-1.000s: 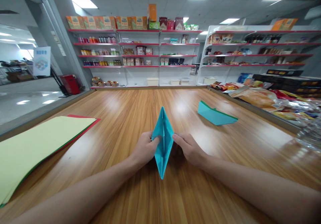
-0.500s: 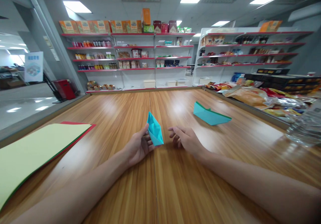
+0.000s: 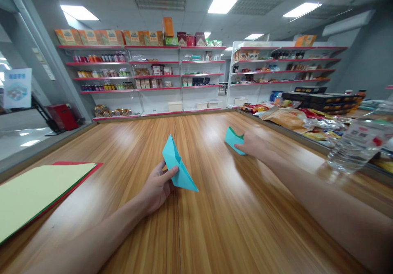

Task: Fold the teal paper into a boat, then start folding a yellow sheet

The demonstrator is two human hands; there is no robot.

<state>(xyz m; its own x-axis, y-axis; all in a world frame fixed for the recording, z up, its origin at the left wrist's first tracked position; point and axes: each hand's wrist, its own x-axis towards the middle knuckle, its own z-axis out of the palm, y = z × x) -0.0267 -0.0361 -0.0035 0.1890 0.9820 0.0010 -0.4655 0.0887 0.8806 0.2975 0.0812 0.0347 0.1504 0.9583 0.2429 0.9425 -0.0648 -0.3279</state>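
Boat of folded blue paper (image 3: 172, 156) in left hand (image 3: 159, 186), tilted, over middle of wood-grain table (image 3: 202, 208); thumb pressed on near face, fingers curled behind, solid grasp. Farther out to the right, second boat (image 3: 232, 140), blue with green inside edge, right end pinched in right hand (image 3: 256, 145): thumb on near side, other fingers mostly hidden, far end of paper covered too. Cannot tell whether lifted or resting on wood. At left, stack of paper sheets (image 3: 46, 188), pale yellow on top, green and red showing at edges, well apart from both boats. At right, near right forearm, clear plastic bottle (image 3: 353, 143), partly blocking view of snack packets (image 3: 282, 118) past table edge; black boxes (image 3: 319, 102) behind those. Across back, white shelves (image 3: 159, 96) with red front strips, rows of small bottles, orange boxes (image 3: 101, 37) up top. Writing: bottle label with red and dark marks, too blurred to read; box print likewise. Big characters above graphic on pale blue sign board (image 3: 17, 87), far left, cannot make out. Beside sign, red box (image 3: 63, 116) on floor.
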